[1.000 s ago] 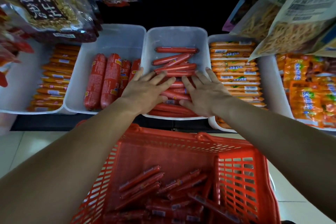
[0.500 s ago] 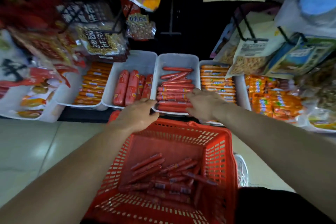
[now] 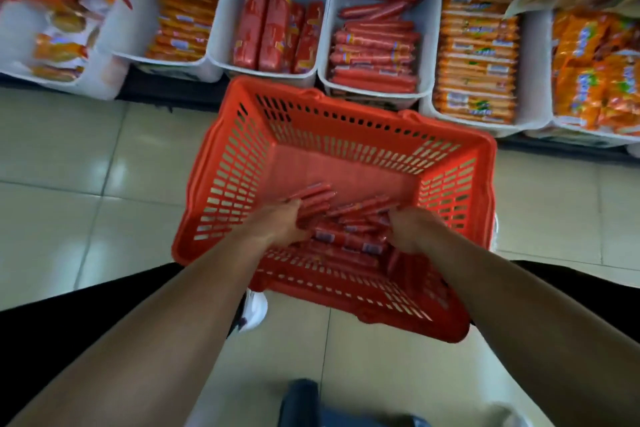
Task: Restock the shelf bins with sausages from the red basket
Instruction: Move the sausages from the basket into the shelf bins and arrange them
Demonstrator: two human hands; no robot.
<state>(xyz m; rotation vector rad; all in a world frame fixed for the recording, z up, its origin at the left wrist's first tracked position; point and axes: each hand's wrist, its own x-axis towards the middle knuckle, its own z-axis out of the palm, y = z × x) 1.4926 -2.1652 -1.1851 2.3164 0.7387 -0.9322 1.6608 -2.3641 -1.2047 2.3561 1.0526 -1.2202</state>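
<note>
Your left hand [image 3: 277, 224] and right hand [image 3: 410, 230] are down among the sausages [image 3: 349, 229] in the red basket [image 3: 346, 107]. Both look curled around some, though blur hides the grip.

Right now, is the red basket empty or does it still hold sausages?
Not empty: a pile of sausages lies in the red basket, between the left hand and right hand.

Shop aisle, white shelf bins [image 3: 429, 45] of packaged sausages [image 3: 374, 55], tiled floor [image 3: 86, 184]
</note>
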